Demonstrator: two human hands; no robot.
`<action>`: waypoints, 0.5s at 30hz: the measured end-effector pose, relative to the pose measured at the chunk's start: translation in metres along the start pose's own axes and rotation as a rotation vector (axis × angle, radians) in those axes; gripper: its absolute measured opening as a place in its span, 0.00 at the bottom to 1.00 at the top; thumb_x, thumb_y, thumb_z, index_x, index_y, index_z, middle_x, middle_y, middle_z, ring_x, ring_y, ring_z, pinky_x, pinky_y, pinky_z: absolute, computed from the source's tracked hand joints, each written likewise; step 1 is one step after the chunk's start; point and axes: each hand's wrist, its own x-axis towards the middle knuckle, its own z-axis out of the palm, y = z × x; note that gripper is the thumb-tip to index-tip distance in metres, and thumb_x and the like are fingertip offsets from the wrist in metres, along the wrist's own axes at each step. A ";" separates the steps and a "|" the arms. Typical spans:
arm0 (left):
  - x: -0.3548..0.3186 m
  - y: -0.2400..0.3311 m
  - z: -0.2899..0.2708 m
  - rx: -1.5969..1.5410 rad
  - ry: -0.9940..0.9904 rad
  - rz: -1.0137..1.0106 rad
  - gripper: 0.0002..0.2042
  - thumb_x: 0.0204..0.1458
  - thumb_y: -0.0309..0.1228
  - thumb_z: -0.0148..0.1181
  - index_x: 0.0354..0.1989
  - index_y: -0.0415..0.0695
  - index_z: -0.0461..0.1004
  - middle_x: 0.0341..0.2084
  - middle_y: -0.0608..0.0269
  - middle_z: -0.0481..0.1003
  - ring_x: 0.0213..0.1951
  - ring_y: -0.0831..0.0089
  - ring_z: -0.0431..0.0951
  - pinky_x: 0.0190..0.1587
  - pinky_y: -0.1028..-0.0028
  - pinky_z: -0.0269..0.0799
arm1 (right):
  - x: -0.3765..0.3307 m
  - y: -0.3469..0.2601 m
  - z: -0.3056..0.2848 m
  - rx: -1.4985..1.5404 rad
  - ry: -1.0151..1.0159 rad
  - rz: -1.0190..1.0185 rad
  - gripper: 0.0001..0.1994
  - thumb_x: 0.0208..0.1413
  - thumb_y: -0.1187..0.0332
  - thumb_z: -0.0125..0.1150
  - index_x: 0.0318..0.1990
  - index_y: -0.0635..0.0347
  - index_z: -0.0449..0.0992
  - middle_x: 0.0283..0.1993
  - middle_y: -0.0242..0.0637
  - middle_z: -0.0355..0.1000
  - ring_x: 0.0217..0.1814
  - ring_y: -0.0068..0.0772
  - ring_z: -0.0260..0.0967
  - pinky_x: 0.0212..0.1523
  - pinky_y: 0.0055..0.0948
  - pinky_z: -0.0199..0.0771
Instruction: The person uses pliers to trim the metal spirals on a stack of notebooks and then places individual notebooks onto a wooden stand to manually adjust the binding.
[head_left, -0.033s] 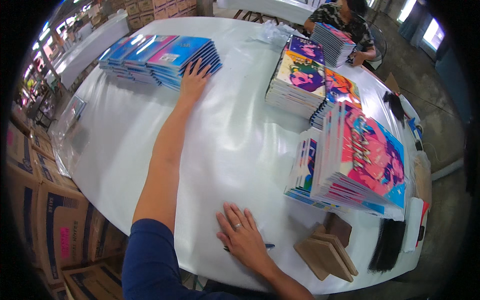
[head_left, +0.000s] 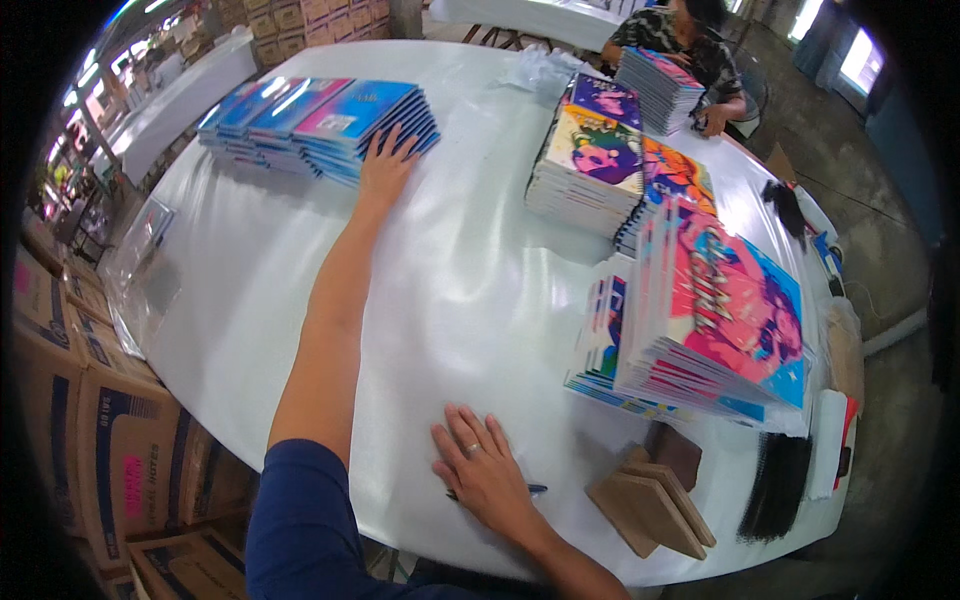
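Note:
My left arm reaches far across the white table. At its end my left hand [head_left: 388, 168] rests with fingers spread against the near right side of the stacked blue notebooks [head_left: 352, 105]. These notebooks lie in several overlapping piles with pink and blue covers. Close to the front edge, my right hand [head_left: 484, 470] lies palm down, fingers extended, a ring on one finger. Beneath it a dark pen [head_left: 538, 489] shows only at its ends; the palm hides the middle.
On the right stand tall stacks of colourful notebooks [head_left: 740, 310] and spiral-bound notebooks [head_left: 590, 150]. Brown wooden blocks [head_left: 650, 500] and a black brush [head_left: 775, 490] lie nearer me. Across the table a person [head_left: 680, 45] sits by another stack. Cardboard boxes [head_left: 130, 450] line the left.

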 end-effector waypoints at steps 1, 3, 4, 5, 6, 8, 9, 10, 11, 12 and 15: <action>0.003 0.001 -0.006 0.013 -0.039 0.007 0.16 0.59 0.42 0.49 0.52 0.57 0.76 0.62 0.69 0.66 0.70 0.59 0.52 0.69 0.50 0.42 | 0.000 0.002 0.002 -0.003 0.027 -0.009 0.24 0.62 0.57 0.52 0.61 0.60 0.65 0.70 0.48 0.53 0.73 0.45 0.48 0.70 0.49 0.48; 0.003 0.018 -0.024 -0.142 0.102 -0.192 0.20 0.58 0.46 0.51 0.58 0.55 0.71 0.62 0.62 0.65 0.69 0.53 0.50 0.68 0.47 0.42 | 0.003 0.012 0.027 0.034 0.091 -0.075 0.23 0.61 0.57 0.53 0.59 0.61 0.67 0.68 0.49 0.56 0.72 0.46 0.49 0.69 0.49 0.49; 0.003 0.035 -0.038 -0.236 0.165 -0.288 0.23 0.58 0.48 0.52 0.61 0.55 0.69 0.62 0.59 0.65 0.69 0.51 0.50 0.68 0.46 0.42 | 0.000 0.014 0.030 0.050 0.119 -0.097 0.23 0.60 0.57 0.54 0.59 0.61 0.68 0.66 0.49 0.57 0.71 0.46 0.50 0.69 0.49 0.49; 0.008 0.056 -0.061 -0.446 0.090 -0.399 0.26 0.58 0.49 0.52 0.63 0.53 0.65 0.64 0.56 0.62 0.69 0.49 0.49 0.68 0.46 0.42 | -0.003 0.014 0.019 0.070 0.094 -0.103 0.23 0.60 0.57 0.54 0.58 0.61 0.68 0.66 0.48 0.58 0.71 0.46 0.50 0.69 0.50 0.49; 0.019 0.083 -0.095 -0.669 0.004 -0.498 0.30 0.57 0.51 0.53 0.66 0.51 0.61 0.65 0.54 0.60 0.69 0.48 0.48 0.68 0.46 0.42 | -0.005 0.018 0.005 0.082 0.073 -0.096 0.22 0.60 0.58 0.54 0.57 0.61 0.68 0.65 0.48 0.58 0.71 0.46 0.51 0.68 0.50 0.50; 0.031 0.117 -0.180 -1.280 -0.104 -0.614 0.40 0.56 0.57 0.53 0.70 0.43 0.51 0.68 0.46 0.52 0.71 0.49 0.45 0.68 0.52 0.43 | -0.022 0.013 -0.023 0.050 0.006 -0.059 0.22 0.59 0.58 0.55 0.56 0.61 0.69 0.64 0.48 0.60 0.70 0.45 0.52 0.67 0.51 0.51; 0.033 0.135 -0.238 -1.510 -0.128 -0.609 0.42 0.55 0.57 0.55 0.70 0.42 0.51 0.68 0.46 0.52 0.71 0.51 0.45 0.68 0.54 0.43 | -0.040 0.003 -0.041 0.010 -0.054 -0.007 0.21 0.59 0.59 0.55 0.56 0.61 0.69 0.64 0.47 0.60 0.69 0.45 0.53 0.66 0.51 0.53; 0.033 0.152 -0.301 -1.735 -0.165 -0.605 0.43 0.53 0.58 0.56 0.70 0.41 0.51 0.68 0.46 0.52 0.71 0.52 0.44 0.68 0.56 0.43 | -0.055 -0.006 -0.050 -0.020 -0.118 0.044 0.21 0.58 0.59 0.56 0.55 0.61 0.70 0.63 0.47 0.60 0.68 0.46 0.54 0.65 0.51 0.54; 0.030 0.161 -0.340 -1.951 -0.195 -0.612 0.44 0.52 0.59 0.57 0.69 0.40 0.52 0.68 0.46 0.52 0.71 0.54 0.44 0.68 0.58 0.43 | -0.071 -0.012 -0.042 -0.062 -0.044 0.042 0.21 0.57 0.60 0.56 0.55 0.61 0.70 0.62 0.47 0.61 0.66 0.45 0.55 0.63 0.52 0.55; 0.033 0.168 -0.353 -1.949 -0.297 -0.631 0.45 0.50 0.59 0.59 0.69 0.39 0.53 0.67 0.46 0.54 0.71 0.54 0.46 0.68 0.59 0.44 | -0.088 -0.014 -0.025 -0.113 0.030 0.037 0.21 0.56 0.60 0.57 0.54 0.62 0.70 0.61 0.47 0.62 0.65 0.45 0.57 0.61 0.52 0.57; 0.050 0.194 -0.350 -1.989 -0.619 -0.606 0.47 0.44 0.58 0.66 0.66 0.38 0.57 0.65 0.47 0.58 0.69 0.55 0.49 0.68 0.59 0.44 | -0.114 -0.005 0.001 -0.289 0.174 -0.015 0.22 0.54 0.62 0.59 0.54 0.63 0.70 0.56 0.46 0.65 0.60 0.44 0.60 0.56 0.50 0.61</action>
